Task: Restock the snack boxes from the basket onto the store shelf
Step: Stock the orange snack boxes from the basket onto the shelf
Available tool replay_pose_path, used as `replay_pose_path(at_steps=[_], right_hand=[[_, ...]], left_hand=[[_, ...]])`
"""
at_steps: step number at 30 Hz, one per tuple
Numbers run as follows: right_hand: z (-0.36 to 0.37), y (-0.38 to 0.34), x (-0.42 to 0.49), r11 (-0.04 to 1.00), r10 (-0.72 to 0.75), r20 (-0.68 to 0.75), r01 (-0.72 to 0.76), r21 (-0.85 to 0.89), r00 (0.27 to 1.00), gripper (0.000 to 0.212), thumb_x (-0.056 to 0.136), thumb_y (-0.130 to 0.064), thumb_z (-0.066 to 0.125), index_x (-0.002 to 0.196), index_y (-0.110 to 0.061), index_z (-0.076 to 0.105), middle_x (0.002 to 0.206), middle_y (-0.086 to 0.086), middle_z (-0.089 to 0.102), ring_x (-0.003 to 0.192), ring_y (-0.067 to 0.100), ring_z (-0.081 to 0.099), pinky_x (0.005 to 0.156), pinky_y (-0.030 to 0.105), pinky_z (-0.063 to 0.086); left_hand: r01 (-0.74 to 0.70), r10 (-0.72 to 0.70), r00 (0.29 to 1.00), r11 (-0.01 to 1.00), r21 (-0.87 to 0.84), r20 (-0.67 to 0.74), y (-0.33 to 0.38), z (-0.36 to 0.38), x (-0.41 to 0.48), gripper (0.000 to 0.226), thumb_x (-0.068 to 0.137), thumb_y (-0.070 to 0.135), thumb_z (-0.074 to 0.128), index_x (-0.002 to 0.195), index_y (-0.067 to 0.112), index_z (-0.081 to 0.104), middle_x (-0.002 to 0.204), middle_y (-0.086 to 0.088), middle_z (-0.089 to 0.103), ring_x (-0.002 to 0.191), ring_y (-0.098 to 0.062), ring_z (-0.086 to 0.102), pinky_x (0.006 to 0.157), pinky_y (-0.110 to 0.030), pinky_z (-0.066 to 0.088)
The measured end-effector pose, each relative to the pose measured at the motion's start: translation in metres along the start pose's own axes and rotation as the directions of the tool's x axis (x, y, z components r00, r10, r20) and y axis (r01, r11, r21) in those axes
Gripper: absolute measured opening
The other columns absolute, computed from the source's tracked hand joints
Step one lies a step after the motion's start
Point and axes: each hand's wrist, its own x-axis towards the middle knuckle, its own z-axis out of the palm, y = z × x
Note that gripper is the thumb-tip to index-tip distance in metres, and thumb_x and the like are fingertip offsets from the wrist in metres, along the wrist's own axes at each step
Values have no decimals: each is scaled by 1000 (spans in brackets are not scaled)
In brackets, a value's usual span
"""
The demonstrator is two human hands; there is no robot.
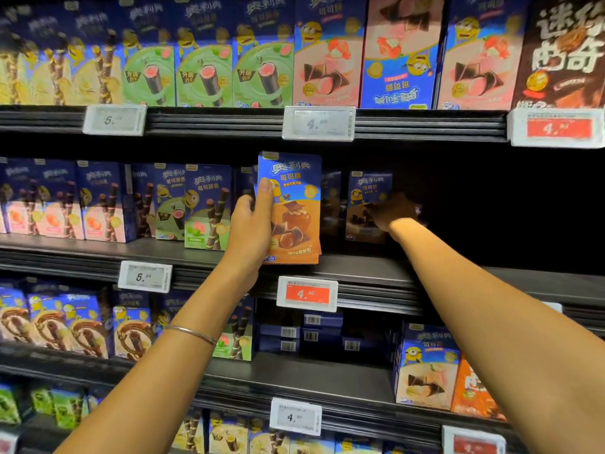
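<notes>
My left hand [250, 224] grips a blue-and-orange chocolate snack box [294, 204] upright at the front edge of the middle shelf [360, 270], thumb across its front face. At least one more box seems stacked behind it in the same grip. My right hand [391, 211] reaches deep into the dark shelf and touches a matching box [368, 201] standing farther back. The shadow there hides how its fingers lie. The basket is out of view.
Pink and green snack boxes [108, 204] fill the middle shelf to the left. Right of my right hand the shelf is dark and holds nothing visible. Price tags [307, 293] hang on the shelf rails. Fuller shelves sit above and below.
</notes>
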Motion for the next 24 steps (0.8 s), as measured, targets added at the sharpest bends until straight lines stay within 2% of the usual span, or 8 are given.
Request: replay_pose_path(at_steps=[5,8,11,16,18,20,22,24], right_hand=[[5,-5,6,1000,-7,-18,7,-16,1000,50,93,-39,71,128,-4,65,128,20,67,116,38,64,83,34,48],[7,-8,9,1000,-14,-16,14,-26,1000,51,94,-38,71,128,-1,64,129,21,66,118,38,64,90,38,53],[9,-9,11,999,-20,-3,20,-24,1000,51,95,-34,70,132,0,61,133,21,64,122,37,62,97,40,53],[14,-11,11,999,-52,11,52,-2,999,40,96,-35,69,121,-3,67,125,21,67,116,38,64,84,34,48],[12,-10,10,999,-48,30,47,22,998,41,96,-38,69,119,-4,68,125,22,67,115,39,64,88,37,49],[9,-9,8,997,-27,33,24,71,999,45,92,-41,71,120,-6,68,127,21,67,116,39,63,95,41,52],[2,-13,6,997,12,8,-12,74,1000,54,92,-46,69,130,-8,63,136,19,61,125,39,58,104,46,49],[-10,-29,-1,976,13,-5,-12,218,1000,51,97,-46,62,133,-10,61,138,17,60,127,36,57,102,40,48]], left_hand=[[-2,3,1000,999,46,-29,1,6,4,57,102,64,41,122,13,56,103,0,78,84,-9,79,59,-22,61],[6,-5,1000,999,46,-22,1,8,7,57,102,67,41,121,15,56,103,0,79,85,-11,79,67,-29,65],[8,-7,1000,999,42,-22,2,8,8,57,101,68,41,120,16,56,103,1,79,84,-10,79,60,-24,62],[20,-19,999,999,35,-25,2,9,11,58,101,69,41,117,15,55,101,-1,79,83,-11,79,60,-25,62],[25,-24,1000,999,32,-15,2,9,11,58,100,69,41,118,16,55,102,-1,79,83,-10,79,59,-25,62],[28,-28,1000,999,32,-6,2,9,12,61,100,70,41,124,15,53,104,-1,79,85,-10,79,61,-26,62],[38,-38,999,999,20,5,3,12,13,66,99,70,42,131,13,52,106,-2,79,87,-11,79,66,-29,64],[56,-56,998,998,-10,32,3,16,14,72,98,72,42,136,12,53,108,-3,79,90,-14,79,75,-35,66]])
